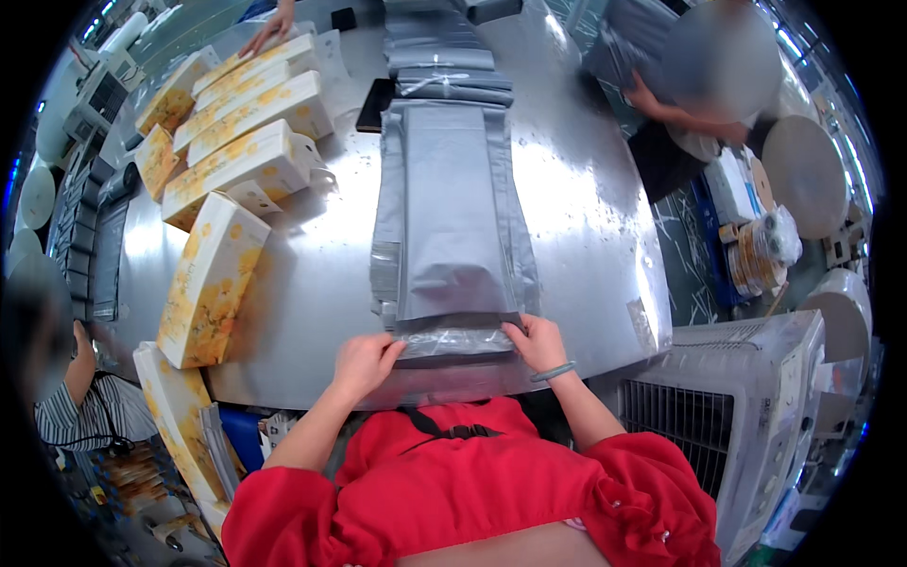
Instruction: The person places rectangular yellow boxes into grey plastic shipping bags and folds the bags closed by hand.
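A long grey plastic mailing bag (449,217) lies flat on top of a stack of similar bags, stretched away from me along the metal table. My left hand (369,364) pinches the near left corner of the bag at its clear strip (453,341). On the other side, my right hand (537,342) grips the near right corner between thumb and fingers. Dark and clear plastic edges show between the two hands. Farther up, a bundle of grey bags (453,85) is tied with a pale strip.
White boxes with yellow flower prints (236,170) stand in rows at the left, with one upright box (210,279) closer to me. A dark flat object (376,106) lies beside the bags. A person stands at the far right, and a grey slatted machine (718,406) adjoins the table.
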Available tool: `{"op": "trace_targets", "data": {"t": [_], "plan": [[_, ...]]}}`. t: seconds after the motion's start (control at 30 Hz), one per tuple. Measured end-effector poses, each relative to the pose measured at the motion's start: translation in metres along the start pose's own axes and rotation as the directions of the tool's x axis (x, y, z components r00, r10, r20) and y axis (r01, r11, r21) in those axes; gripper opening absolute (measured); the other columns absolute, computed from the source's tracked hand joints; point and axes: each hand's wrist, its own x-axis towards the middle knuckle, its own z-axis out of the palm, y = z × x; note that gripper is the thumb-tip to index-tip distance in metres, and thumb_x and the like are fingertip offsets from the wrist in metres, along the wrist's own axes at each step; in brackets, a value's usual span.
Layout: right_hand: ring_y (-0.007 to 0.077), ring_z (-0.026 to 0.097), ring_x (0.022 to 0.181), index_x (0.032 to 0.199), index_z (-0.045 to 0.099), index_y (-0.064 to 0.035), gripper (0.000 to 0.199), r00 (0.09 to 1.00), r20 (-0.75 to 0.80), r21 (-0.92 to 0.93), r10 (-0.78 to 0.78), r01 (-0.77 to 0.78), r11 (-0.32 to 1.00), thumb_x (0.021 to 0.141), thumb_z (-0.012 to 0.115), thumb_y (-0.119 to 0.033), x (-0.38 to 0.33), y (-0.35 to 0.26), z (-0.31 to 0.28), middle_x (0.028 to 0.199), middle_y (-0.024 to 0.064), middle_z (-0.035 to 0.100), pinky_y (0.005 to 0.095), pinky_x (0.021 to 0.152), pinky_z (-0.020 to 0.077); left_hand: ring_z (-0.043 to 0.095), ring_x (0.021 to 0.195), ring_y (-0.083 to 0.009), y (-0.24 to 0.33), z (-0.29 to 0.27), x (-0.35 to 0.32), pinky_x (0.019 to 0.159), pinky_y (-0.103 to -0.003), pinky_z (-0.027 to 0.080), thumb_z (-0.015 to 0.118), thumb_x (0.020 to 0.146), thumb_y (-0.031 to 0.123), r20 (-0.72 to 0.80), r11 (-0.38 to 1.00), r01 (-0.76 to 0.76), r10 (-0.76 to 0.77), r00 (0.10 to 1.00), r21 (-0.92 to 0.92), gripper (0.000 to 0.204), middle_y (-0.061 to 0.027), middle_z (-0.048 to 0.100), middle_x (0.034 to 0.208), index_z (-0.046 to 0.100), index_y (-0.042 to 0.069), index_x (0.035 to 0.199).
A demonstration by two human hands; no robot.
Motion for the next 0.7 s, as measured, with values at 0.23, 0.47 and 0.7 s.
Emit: {"op": "trace_targets", "data": {"t": [0.23, 0.47, 0.7], "plan": [[0.0306, 0.065, 0.070, 0.082, 0.055, 0.0019, 0.020, 0.994, 0.106, 0.339, 0.013, -0.048, 0.939, 0.088, 0.055, -0.017, -0.024, 0.017, -0.002, 0.070, 0.0187, 0.060, 0.0370, 0.059, 0.0468, 0.058, 0.077, -0.0316, 0.101, 0.050, 0.022, 0.063, -0.039, 0.046, 0.065, 0.079, 0.015, -0.165, 0.903, -0.353, 0.320, 0.933, -0.246, 0.017, -0.0122, 0.059, 0.078, 0.053, 0.002, 0.078], [0.0332, 0.061, 0.084, 0.101, 0.056, 0.0019, 0.019, 0.920, 0.360, 0.546, -0.155, -0.073, 0.835, 0.089, 0.050, -0.011, -0.023, 0.049, -0.009, 0.087, 0.0187, 0.063, 0.0349, 0.071, 0.0471, 0.056, 0.081, -0.0325, 0.113, 0.088, 0.005, 0.072, -0.036, 0.046, 0.061, 0.081, 0.004, -0.197, 0.806, -0.365, 0.308, 0.931, -0.465, 0.009, -0.0142, 0.058, 0.082, 0.054, 0.001, 0.087], [0.0233, 0.058, 0.107, 0.115, 0.058, -0.0057, 0.034, 0.774, 0.150, -0.078, -0.616, 0.630, 0.773, 0.082, 0.056, -0.006, -0.007, 0.039, -0.080, 0.121, 0.0082, 0.057, 0.0355, 0.091, 0.0459, 0.060, 0.090, -0.0312, -0.026, 0.085, -0.215, 0.075, -0.042, 0.048, 0.058, 0.078, 0.013, 0.016, 0.901, -0.037, 0.033, 0.999, 0.431, 0.024, -0.0145, 0.061, 0.095, 0.059, 0.005, 0.100]]}}
